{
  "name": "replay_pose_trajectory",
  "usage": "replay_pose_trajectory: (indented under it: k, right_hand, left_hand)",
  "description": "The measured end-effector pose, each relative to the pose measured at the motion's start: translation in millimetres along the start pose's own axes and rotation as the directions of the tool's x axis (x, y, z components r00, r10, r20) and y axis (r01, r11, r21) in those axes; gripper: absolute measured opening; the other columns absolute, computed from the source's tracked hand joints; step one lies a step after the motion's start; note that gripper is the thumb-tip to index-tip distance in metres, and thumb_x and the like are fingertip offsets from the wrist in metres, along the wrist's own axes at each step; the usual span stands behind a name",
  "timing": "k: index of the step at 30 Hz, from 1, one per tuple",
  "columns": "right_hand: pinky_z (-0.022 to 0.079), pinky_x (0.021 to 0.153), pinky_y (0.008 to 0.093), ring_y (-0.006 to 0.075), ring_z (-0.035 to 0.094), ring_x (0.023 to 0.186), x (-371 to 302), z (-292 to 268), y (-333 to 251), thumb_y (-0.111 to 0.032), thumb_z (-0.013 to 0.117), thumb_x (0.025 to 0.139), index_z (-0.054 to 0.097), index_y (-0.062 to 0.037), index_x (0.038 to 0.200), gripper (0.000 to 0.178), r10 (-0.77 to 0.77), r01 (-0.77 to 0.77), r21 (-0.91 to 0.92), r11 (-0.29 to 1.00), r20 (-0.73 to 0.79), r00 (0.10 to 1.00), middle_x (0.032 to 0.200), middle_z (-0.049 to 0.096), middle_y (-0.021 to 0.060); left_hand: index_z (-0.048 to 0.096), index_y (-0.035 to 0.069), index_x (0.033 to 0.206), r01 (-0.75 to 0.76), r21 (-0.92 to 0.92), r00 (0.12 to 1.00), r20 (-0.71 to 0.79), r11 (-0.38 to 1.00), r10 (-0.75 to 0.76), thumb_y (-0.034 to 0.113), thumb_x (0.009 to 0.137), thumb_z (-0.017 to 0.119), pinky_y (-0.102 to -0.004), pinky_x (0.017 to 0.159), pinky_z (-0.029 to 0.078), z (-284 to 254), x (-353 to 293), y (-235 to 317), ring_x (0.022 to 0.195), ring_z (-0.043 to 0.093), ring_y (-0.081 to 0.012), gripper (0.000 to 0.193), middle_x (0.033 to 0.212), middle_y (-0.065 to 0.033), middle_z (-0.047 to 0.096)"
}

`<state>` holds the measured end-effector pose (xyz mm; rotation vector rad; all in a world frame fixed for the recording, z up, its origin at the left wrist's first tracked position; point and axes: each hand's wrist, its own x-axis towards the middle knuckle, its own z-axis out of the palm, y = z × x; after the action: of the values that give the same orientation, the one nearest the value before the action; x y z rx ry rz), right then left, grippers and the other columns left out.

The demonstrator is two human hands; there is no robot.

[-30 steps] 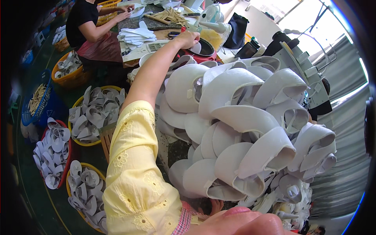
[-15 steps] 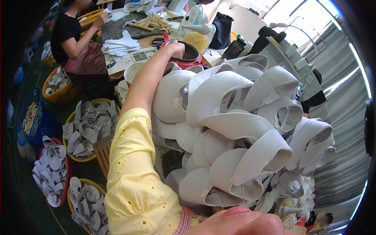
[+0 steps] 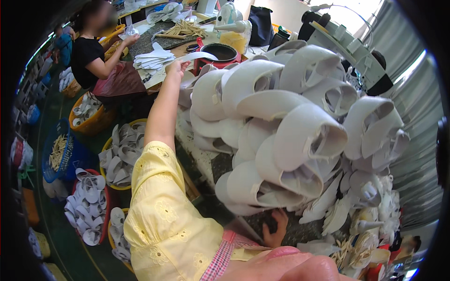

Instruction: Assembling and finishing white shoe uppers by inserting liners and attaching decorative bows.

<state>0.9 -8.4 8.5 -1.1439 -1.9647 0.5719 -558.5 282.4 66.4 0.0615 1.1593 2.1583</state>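
Observation:
My left hand (image 3: 176, 69) reaches out at the end of the yellow-sleeved arm, its fingers closed on one end of a white curved strip (image 3: 199, 55). The strip's far end lies at the rim of a red pot (image 3: 224, 50) with a dark inside. Low in the picture, my right hand (image 3: 275, 228) rests on a dark speckled tabletop (image 3: 258, 221), thumb and fingers apart and nothing visible between them. Above it rises a big heap of white shaped pieces (image 3: 311, 133), each with a rounded flap and a looped band.
Flat white pieces (image 3: 153, 59) lie stacked near the pot. A seated person (image 3: 96, 51) handles a white piece at the far left. Baskets of white pieces (image 3: 89, 201) stand on the floor, beside a blue basket (image 3: 58, 152) of wooden sticks. A sewing machine (image 3: 347, 47) stands behind the heap.
My left hand has moved from the pot down and left, and a white strip now shows in it. My right hand has come into sight below the heap. The whole view has shifted.

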Motion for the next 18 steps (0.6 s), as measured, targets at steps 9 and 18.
replay_pose_trajectory:
  k: [9, 18]
  right_hand:
    - [0.035, 0.090, 0.0387, 0.0328, 0.047, 0.103, -10, 0, -1, 0.001, 0.057, 0.064, 0.053, -0.0004, 0.102, 0.038, -0.174, 0.182, 0.038, 0.983, -0.164, 0.971, 0.104, 0.056, 0.0141]
    - [0.042, 0.083, 0.0312, 0.0182, 0.056, 0.090, -15, -23, -58, 0.002, 0.055, 0.073, 0.033, -0.0019, 0.124, 0.056, -0.119, 0.114, 0.533, 0.838, -0.026, 0.993, 0.102, 0.056, 0.0121]
  left_hand:
    - [0.050, 0.002, 0.087, -0.381, -0.254, 0.850, 0.283, 0.889, 0.445, -0.009, 0.070, 0.059, -0.0279, 0.059, 0.054, -53, -109, 94, 0.067, 0.062, -0.0273, 0.022, 0.082, -0.0105, 0.057]
    - [0.060, -0.004, 0.098, -0.819, 0.162, 0.456, 0.766, 0.551, 0.453, -0.004, 0.075, 0.060, -0.0236, 0.071, 0.048, -65, -428, 20, 0.082, 0.061, -0.0197, 0.023, 0.094, -0.0124, 0.062]
